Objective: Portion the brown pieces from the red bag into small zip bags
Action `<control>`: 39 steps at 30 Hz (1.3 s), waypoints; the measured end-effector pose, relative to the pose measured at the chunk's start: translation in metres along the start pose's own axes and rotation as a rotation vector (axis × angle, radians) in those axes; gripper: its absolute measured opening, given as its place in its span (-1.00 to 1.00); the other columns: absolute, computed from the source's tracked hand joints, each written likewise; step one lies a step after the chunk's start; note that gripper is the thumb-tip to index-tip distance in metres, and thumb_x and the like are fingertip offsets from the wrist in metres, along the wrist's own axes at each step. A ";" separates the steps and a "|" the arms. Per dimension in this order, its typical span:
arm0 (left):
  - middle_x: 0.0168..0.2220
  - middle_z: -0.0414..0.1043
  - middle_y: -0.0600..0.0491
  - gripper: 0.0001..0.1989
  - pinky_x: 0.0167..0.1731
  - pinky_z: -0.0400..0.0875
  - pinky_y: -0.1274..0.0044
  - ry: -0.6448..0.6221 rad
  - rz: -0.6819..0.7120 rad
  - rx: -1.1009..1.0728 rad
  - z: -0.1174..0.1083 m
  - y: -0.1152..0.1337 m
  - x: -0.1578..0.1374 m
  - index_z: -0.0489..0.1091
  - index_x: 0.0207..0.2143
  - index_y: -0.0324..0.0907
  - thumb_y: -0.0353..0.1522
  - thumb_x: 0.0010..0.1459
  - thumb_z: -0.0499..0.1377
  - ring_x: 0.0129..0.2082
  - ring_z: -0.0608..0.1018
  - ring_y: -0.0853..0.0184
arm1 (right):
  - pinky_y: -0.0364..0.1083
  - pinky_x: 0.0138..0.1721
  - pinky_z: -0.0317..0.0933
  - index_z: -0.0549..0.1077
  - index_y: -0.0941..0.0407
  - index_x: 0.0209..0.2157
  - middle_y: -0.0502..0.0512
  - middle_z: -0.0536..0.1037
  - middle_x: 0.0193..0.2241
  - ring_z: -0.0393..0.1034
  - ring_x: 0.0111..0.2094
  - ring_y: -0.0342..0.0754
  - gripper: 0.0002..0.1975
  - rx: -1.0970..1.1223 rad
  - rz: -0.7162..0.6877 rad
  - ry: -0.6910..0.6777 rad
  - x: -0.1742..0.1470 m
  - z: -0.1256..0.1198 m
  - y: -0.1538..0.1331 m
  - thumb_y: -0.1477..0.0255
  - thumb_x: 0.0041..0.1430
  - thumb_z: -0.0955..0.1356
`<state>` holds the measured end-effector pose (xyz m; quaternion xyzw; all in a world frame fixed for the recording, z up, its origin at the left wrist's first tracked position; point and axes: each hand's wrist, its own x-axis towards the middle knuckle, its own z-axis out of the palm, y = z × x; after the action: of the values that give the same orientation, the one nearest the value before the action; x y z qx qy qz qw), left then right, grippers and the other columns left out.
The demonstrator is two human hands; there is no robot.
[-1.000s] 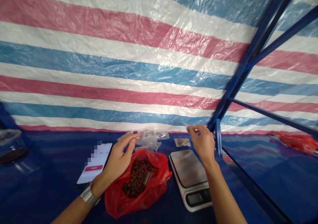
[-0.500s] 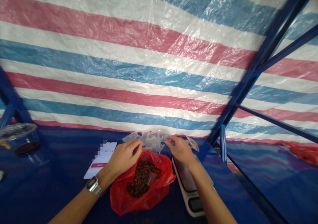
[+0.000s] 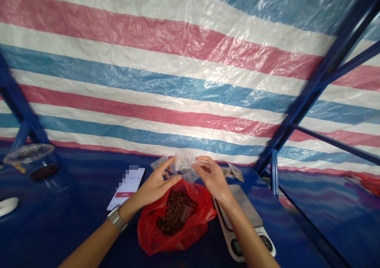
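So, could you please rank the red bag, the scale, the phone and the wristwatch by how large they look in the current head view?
Largest to smallest:
1. Red bag
2. Scale, partly hidden by the right forearm
3. Phone
4. Wristwatch

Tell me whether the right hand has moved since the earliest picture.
Yes, leftward: the right hand was close to the short blue post; now it is farther left of it, by the clear plastic bags.
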<state>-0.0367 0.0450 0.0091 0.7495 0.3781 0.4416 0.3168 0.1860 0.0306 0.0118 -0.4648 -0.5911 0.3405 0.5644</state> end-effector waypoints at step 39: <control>-0.40 0.33 0.17 -0.73 -0.36 0.24 0.50 -0.312 -0.451 0.012 -0.013 0.008 -0.005 0.25 -0.30 -0.09 -0.13 0.12 0.19 -0.37 0.40 0.30 | 0.11 0.15 0.20 0.47 0.14 0.11 0.25 0.62 0.03 0.45 0.11 0.16 -0.64 -1.065 -0.238 -0.548 -0.043 0.017 -0.035 0.60 0.33 0.31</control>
<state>-0.0478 0.0384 0.0185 0.7071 0.4848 0.2369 0.4570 0.1608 -0.0191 0.0268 -0.5092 -0.8518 0.0399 0.1162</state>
